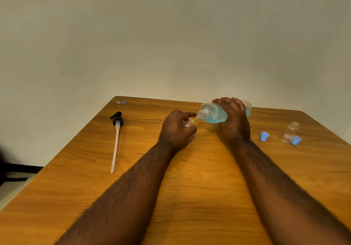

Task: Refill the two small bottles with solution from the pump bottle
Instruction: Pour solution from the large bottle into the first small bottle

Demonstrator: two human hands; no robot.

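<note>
My right hand point(232, 120) grips the large clear bottle point(212, 113) of blue solution, tipped on its side with its open threaded neck pointing left. The neck meets the mouth of a small clear bottle point(190, 123) with a red-edged label, which my left hand point(177, 130) holds, mostly hiding it. A second small clear bottle point(289, 133) with the same kind of label stands uncapped at the right. Two light blue caps lie near it, one point(264, 136) to its left and one point(296, 140) in front of it.
The black pump head with its long white tube point(116, 140) lies on the wooden table point(190, 187) at the left. A small scrap of wrapper point(122, 102) lies at the far left corner. The table's far edge meets a plain wall.
</note>
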